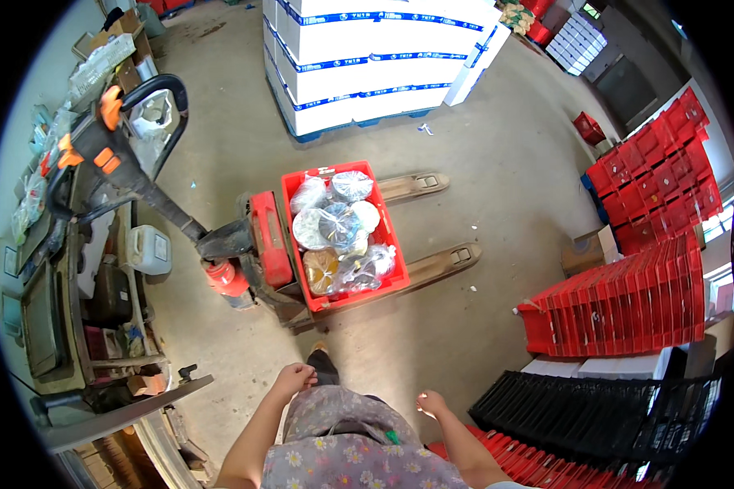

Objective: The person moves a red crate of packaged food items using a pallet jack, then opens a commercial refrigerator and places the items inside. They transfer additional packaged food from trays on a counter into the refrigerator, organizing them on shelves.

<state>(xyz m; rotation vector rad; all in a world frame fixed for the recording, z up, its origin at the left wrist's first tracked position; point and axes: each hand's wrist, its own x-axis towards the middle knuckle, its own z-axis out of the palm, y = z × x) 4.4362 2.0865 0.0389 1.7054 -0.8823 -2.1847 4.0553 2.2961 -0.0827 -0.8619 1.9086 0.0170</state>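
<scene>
So the red crate [359, 298] loaded with clear bags [341, 226] is sitting on the pallet jack [267, 236]. Left hand's [294, 380] fingers are curled together; right hand's [431, 403], honestly can't tell.

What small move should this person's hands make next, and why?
Perhaps extend the left hand toward the truck's handle: the red crate rests on its forks, the handle stands free on the left, and neither that hand nor the right hand touches it.
</scene>
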